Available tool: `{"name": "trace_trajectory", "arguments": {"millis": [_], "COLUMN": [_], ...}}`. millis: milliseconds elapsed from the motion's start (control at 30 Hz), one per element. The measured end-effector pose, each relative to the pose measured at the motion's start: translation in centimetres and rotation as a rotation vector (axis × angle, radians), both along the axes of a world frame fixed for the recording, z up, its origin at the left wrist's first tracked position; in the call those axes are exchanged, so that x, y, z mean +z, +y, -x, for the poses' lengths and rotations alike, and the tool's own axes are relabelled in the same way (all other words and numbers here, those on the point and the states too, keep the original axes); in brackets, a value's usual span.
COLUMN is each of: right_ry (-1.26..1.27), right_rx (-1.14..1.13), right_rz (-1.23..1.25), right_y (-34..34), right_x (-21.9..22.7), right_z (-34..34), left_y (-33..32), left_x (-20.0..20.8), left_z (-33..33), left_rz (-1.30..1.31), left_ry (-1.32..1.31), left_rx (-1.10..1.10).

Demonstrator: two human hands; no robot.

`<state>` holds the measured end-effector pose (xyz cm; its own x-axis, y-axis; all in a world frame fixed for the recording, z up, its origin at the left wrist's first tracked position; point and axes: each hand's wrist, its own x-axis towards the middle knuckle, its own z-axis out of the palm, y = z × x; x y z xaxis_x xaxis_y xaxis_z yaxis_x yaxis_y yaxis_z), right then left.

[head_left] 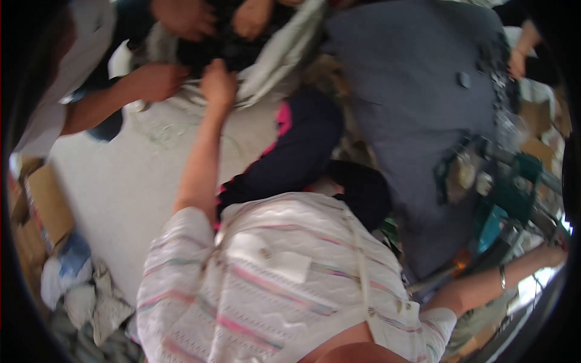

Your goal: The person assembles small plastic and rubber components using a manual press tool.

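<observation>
My left hand (218, 88) is closed on the rolled rim of a pale woven sack (284, 63). Inside the sack lie dark, almost black contents (221, 45), too blurred to make out singly. Another person's hand (160, 83) is at the same rim, just left of mine, and more hands (252, 18) reach in over the contents from the far side. My right arm stretches out to the right, and my right hand (549, 256) is at the picture's edge beside a cluttered bench; its fingers are cut off and blurred.
A grey cloth-covered surface (417, 78) with small dark pieces (496, 78) spreads to the right, where another person's hand (518, 63) works. Near my right arm stands a green machine part (514, 190). Cardboard boxes (51, 202) and plastic bags (69, 266) line the left side.
</observation>
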<state>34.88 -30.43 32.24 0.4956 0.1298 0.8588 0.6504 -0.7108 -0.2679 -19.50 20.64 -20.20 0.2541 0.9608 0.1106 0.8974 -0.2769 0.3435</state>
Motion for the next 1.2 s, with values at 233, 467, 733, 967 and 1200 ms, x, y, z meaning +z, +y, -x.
{"name": "trace_trajectory", "arguments": {"millis": [233, 467, 733, 967, 1200], "right_ry": [0.123, 0.211, 0.249, 0.285, 0.329], "right_rx": [0.210, 0.388, 0.281, 0.305, 0.397], "right_rz": [-0.780, -0.604, -0.634, -0.694, -0.646], "right_y": [10.9, 4.7, 8.0, 10.6, 7.7], "right_x": [-2.8, -0.6, -1.9, -2.7, -2.0], "right_z": [9.3, 4.1, 7.0, 9.9, 6.5], "left_y": [3.2, 3.0, 2.6, -3.2, -15.8], "left_x": [2.7, 1.4, 3.0, 7.8, 12.9], "left_z": [-3.0, -6.8, -8.3, -7.1, -5.1], "left_rz": [0.021, -0.031, -0.048, -0.101, -0.025], "left_ry": [0.034, -0.102, -0.427, -0.277, -0.776], "left_rx": [0.156, 0.188, -0.067, -0.224, -0.629]}}
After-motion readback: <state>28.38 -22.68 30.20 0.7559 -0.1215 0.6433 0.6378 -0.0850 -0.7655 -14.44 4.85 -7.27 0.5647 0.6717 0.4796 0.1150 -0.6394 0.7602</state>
